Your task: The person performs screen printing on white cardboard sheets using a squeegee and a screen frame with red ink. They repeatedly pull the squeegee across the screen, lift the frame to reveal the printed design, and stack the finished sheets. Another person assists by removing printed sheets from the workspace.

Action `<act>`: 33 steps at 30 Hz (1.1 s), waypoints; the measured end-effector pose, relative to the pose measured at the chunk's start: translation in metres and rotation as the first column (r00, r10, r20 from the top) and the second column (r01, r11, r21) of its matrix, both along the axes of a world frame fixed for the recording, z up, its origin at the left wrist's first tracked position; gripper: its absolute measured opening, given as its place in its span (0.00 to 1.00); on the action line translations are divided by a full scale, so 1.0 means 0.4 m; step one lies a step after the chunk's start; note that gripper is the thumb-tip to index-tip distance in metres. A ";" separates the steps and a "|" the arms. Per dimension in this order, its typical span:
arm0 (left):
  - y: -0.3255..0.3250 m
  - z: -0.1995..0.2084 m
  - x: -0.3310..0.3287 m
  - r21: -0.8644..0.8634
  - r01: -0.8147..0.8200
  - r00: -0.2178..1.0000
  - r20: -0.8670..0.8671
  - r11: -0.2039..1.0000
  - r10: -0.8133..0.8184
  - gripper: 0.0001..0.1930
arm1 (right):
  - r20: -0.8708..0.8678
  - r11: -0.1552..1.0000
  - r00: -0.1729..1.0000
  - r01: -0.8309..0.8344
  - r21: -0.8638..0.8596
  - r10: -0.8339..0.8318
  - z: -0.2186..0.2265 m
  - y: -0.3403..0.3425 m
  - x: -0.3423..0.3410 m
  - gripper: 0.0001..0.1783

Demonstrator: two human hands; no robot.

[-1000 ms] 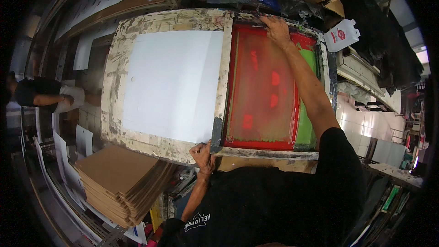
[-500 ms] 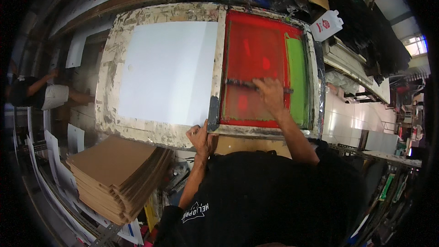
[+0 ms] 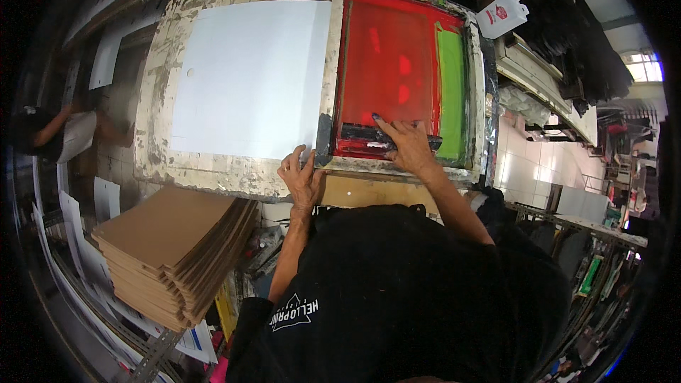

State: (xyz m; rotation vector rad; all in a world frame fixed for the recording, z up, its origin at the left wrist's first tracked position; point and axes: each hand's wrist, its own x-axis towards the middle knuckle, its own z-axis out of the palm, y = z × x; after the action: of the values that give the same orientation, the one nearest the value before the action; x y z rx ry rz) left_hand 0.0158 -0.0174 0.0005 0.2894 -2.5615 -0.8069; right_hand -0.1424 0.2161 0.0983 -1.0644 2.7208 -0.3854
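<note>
A silk-screen frame (image 3: 330,64) with red ink and a green strip lies on the right part of a stained board (image 3: 159,92). My right hand (image 3: 413,147) holds a dark squeegee (image 3: 358,132) across the near end of the red mesh (image 3: 386,50), its index finger stretched along the blade. A white sheet (image 3: 248,78) lies flat on the board, left of the frame. At the frame's near left corner, next to a black-taped patch (image 3: 324,131), is my left hand (image 3: 301,176). Its fingers are apart and it holds nothing that I can see.
Stacked brown cardboard (image 3: 167,227) stands at the near left. Past the frame's far right corner is a white plastic jug (image 3: 501,15). A person (image 3: 53,131) is at the far left, beside racks with white sheets (image 3: 106,198). A cluttered rack (image 3: 589,269) stands on the right.
My right hand has drawn the squeegee toward me, from the middle of the red mesh to its near end. The left hand's fingers have spread from a curl. The whole view has shifted slightly.
</note>
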 end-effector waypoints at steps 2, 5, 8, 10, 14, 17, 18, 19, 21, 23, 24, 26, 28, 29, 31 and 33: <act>-0.006 -0.002 0.004 -0.020 -0.011 0.998 0.061 1.000 0.012 0.27 | -0.002 0.997 0.998 0.065 0.032 -0.065 -0.035 -0.014 0.015 0.47; 0.002 -0.001 0.004 -0.029 -0.021 0.993 0.119 0.999 0.024 0.27 | -0.063 0.994 0.993 0.099 -0.037 -0.101 -0.074 -0.016 -0.009 0.46; 0.006 -0.004 0.006 -0.030 -0.025 0.992 0.122 0.999 0.028 0.28 | -0.114 0.987 0.984 0.125 -0.103 -0.137 -0.102 -0.026 -0.111 0.46; 0.007 -0.008 0.004 -0.025 -0.027 0.993 0.114 0.999 0.029 0.28 | -0.129 0.983 0.978 0.153 -0.098 -0.165 -0.113 -0.040 -0.193 0.45; 0.008 -0.007 0.008 -0.015 -0.028 0.994 0.102 0.999 0.029 0.29 | -0.259 0.978 0.947 0.161 -0.131 -0.191 -0.141 -0.064 -0.373 0.47; 0.007 -0.009 0.017 -0.004 -0.032 0.995 0.099 0.999 0.032 0.29 | -0.373 0.970 0.908 0.117 -0.212 -0.191 -0.154 -0.092 -0.502 0.46; 0.007 -0.009 0.019 0.002 -0.030 0.995 0.097 1.000 0.030 0.29 | -0.403 0.972 0.895 0.113 -0.208 -0.190 -0.164 -0.097 -0.555 0.45; 0.008 -0.005 0.020 0.019 -0.031 0.994 0.107 0.999 0.029 0.28 | -0.430 0.972 0.882 0.113 -0.205 -0.193 -0.174 -0.099 -0.607 0.45; 0.011 0.002 0.020 0.046 -0.048 0.992 0.120 0.998 0.042 0.26 | -0.356 0.972 0.919 0.099 -0.212 -0.171 -0.163 -0.121 -0.698 0.44; 0.010 0.016 0.012 0.071 -0.047 0.995 0.090 0.996 0.041 0.24 | -0.405 0.972 0.900 0.076 -0.223 -0.163 -0.160 -0.129 -0.778 0.44; 0.008 0.018 0.009 0.081 -0.048 0.997 0.070 0.996 0.042 0.23 | -0.433 0.971 0.888 0.061 -0.230 -0.158 -0.158 -0.138 -0.818 0.44; 0.005 0.001 0.012 0.050 -0.063 0.997 0.051 0.997 0.060 0.22 | -0.515 0.982 0.839 0.115 -0.149 -0.177 -0.152 -0.167 -0.891 0.44; -0.001 -0.019 0.018 0.016 -0.071 0.997 0.041 0.997 0.071 0.21 | -0.508 0.983 0.842 0.146 -0.109 -0.182 -0.138 -0.199 -0.935 0.46; -0.006 -0.026 0.022 -0.002 -0.068 0.997 0.044 0.998 0.068 0.21 | -0.458 0.982 0.870 0.152 -0.108 -0.185 -0.129 -0.209 -0.949 0.49; -0.011 -0.021 0.024 -0.052 -0.055 0.998 0.021 0.997 0.056 0.20 | -0.410 0.981 0.891 0.166 -0.106 -0.195 -0.120 -0.226 -0.955 0.51; -0.017 -0.026 0.024 -0.027 -0.015 1.000 -0.007 1.000 0.015 0.20 | -0.425 0.977 0.880 0.185 -0.104 -0.212 -0.116 -0.236 -0.950 0.51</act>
State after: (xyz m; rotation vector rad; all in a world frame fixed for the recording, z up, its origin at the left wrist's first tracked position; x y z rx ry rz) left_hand 0.0256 -0.0242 -0.0098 0.2969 -2.5585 -0.7660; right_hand -0.5223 0.1216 0.0520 -0.9849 3.2533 -0.2883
